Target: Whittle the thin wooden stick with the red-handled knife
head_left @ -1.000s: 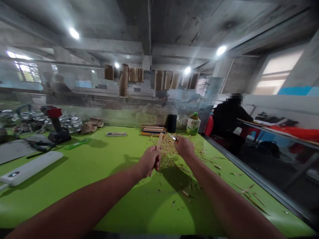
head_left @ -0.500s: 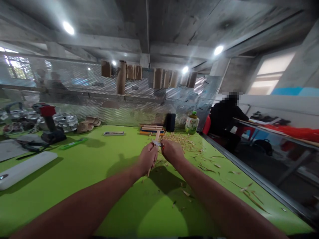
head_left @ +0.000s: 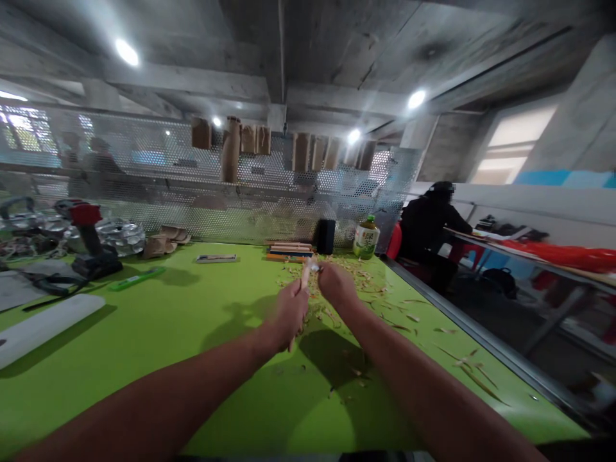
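My left hand (head_left: 289,312) is closed around a pale wooden stick (head_left: 305,274). The stick's upper end points away from me, and its lower end shows beneath the hand. Just right of it, my right hand (head_left: 337,283) grips a small knife (head_left: 314,265) whose handle is hidden in the fingers. The shiny blade is blurred and lies at the upper part of the stick; whether it touches the wood I cannot tell. Curled wood shavings (head_left: 370,281) are scattered behind and to the right of both hands on the green table (head_left: 192,353).
At the back stand wooden strips on a box (head_left: 289,251), a black block (head_left: 326,236) and a green-labelled bottle (head_left: 366,237). On the left lie a cordless drill (head_left: 91,234), a green packet (head_left: 138,278) and a long white case (head_left: 52,326). A person in black (head_left: 428,221) sits at the right.
The knife has moved up and away along the stick toward its far end. My hands are slightly farther apart, and the camera view has shifted slightly.
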Action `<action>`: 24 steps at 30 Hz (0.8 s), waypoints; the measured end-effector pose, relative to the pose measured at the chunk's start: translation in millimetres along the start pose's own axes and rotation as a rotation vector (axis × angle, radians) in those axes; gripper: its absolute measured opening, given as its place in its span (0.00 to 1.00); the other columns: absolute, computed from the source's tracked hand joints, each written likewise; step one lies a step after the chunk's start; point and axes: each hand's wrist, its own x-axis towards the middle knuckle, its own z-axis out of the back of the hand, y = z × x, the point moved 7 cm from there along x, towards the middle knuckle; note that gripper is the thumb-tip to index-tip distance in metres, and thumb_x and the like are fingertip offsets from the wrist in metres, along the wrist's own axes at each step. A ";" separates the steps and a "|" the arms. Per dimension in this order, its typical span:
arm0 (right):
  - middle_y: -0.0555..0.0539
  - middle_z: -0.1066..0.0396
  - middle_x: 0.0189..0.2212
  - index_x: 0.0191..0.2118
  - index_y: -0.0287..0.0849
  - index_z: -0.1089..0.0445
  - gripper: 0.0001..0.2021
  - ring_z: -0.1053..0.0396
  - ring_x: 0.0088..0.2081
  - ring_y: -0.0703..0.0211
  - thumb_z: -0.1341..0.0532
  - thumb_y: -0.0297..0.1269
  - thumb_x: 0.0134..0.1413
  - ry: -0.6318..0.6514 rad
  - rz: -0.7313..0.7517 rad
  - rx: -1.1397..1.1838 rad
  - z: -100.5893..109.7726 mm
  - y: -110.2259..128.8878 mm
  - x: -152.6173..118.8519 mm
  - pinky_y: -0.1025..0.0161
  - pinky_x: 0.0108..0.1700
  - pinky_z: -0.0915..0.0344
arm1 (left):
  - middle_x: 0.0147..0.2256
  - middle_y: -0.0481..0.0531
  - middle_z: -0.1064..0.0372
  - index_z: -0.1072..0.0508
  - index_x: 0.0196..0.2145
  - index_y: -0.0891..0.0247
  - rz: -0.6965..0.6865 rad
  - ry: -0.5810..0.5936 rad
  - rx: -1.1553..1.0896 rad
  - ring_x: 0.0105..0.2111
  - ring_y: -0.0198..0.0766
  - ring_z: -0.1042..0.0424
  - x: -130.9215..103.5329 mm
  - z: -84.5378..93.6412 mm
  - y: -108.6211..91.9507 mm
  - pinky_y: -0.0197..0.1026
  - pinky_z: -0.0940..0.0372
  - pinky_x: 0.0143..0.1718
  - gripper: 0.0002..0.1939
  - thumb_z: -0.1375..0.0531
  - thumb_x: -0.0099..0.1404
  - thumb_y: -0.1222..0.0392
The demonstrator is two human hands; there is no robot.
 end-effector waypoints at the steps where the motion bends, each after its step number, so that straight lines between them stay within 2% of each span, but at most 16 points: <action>1: 0.41 0.25 0.40 0.44 0.43 0.26 0.17 0.27 0.39 0.53 0.52 0.37 0.62 0.034 -0.137 0.026 -0.6 -23.2 4.9 0.64 0.37 0.40 | 0.21 0.42 0.45 0.34 0.33 0.62 -0.030 0.086 0.028 0.18 0.28 0.48 -8.0 -10.7 0.3 0.31 0.51 0.18 0.08 0.47 0.65 0.55; 2: 0.40 0.25 0.40 0.44 0.42 0.25 0.17 0.27 0.40 0.52 0.51 0.37 0.61 0.081 -0.263 0.026 -1.5 -46.4 8.3 0.64 0.36 0.39 | 0.24 0.44 0.41 0.33 0.34 0.63 -0.064 0.193 0.033 0.20 0.29 0.45 -16.1 -22.2 -0.2 0.31 0.50 0.19 0.10 0.46 0.65 0.54; 3: 0.37 0.25 0.41 0.44 0.40 0.25 0.17 0.27 0.41 0.50 0.50 0.36 0.60 0.084 -0.316 0.013 0.6 -63.9 12.0 0.63 0.37 0.39 | 0.25 0.45 0.40 0.32 0.36 0.63 -0.092 0.281 0.021 0.21 0.29 0.44 -22.8 -30.6 -1.0 0.31 0.48 0.19 0.10 0.45 0.64 0.53; 5: 0.35 0.26 0.43 0.46 0.39 0.26 0.19 0.27 0.42 0.48 0.51 0.37 0.61 0.041 -0.379 0.019 6.8 -87.3 17.1 0.62 0.37 0.38 | 0.22 0.43 0.42 0.33 0.37 0.63 -0.058 0.271 -0.035 0.18 0.27 0.48 -24.6 -28.8 0.3 0.31 0.50 0.17 0.12 0.47 0.66 0.51; 7: 0.36 0.26 0.42 0.47 0.40 0.26 0.20 0.28 0.42 0.49 0.52 0.40 0.61 -0.031 -0.357 0.035 11.9 -87.6 18.5 0.62 0.37 0.39 | 0.20 0.39 0.47 0.35 0.41 0.62 -0.013 0.194 -0.107 0.15 0.27 0.52 -15.8 -15.1 0.8 0.30 0.53 0.14 0.12 0.48 0.67 0.51; 9: 0.38 0.25 0.39 0.47 0.42 0.26 0.18 0.27 0.40 0.51 0.50 0.40 0.61 -0.071 -0.265 0.036 12.4 -66.8 15.7 0.63 0.36 0.40 | 0.18 0.37 0.49 0.36 0.43 0.60 -0.004 0.165 -0.172 0.13 0.27 0.54 -4.0 -2.2 0.1 0.30 0.53 0.12 0.13 0.48 0.66 0.51; 11: 0.41 0.24 0.36 0.45 0.45 0.25 0.16 0.27 0.38 0.53 0.48 0.38 0.59 -0.074 -0.140 0.020 9.5 -35.8 8.8 0.65 0.35 0.41 | 0.17 0.37 0.49 0.37 0.41 0.60 -0.020 0.161 -0.209 0.12 0.27 0.54 5.5 6.3 -0.2 0.30 0.53 0.11 0.11 0.48 0.65 0.51; 15: 0.45 0.24 0.34 0.43 0.47 0.25 0.14 0.28 0.36 0.57 0.47 0.35 0.57 -0.082 0.043 0.020 6.9 12.0 -10.1 0.66 0.33 0.45 | 0.17 0.37 0.49 0.38 0.36 0.60 -0.047 0.119 -0.210 0.11 0.25 0.55 12.3 12.3 1.1 0.28 0.54 0.11 0.07 0.47 0.64 0.54; 19: 0.45 0.24 0.32 0.39 0.46 0.25 0.13 0.29 0.33 0.58 0.48 0.36 0.57 -0.042 0.142 -0.029 4.8 32.4 -22.8 0.66 0.32 0.46 | 0.17 0.37 0.48 0.40 0.31 0.60 -0.066 0.050 -0.169 0.11 0.25 0.53 12.5 15.7 -0.8 0.28 0.53 0.11 0.06 0.48 0.63 0.56; 24: 0.44 0.25 0.32 0.36 0.45 0.26 0.14 0.30 0.33 0.58 0.49 0.35 0.59 -0.020 0.179 -0.077 3.7 38.2 -24.1 0.66 0.32 0.46 | 0.17 0.38 0.50 0.40 0.30 0.59 -0.055 -0.008 -0.101 0.12 0.25 0.54 11.3 18.7 -4.0 0.28 0.54 0.11 0.06 0.48 0.63 0.57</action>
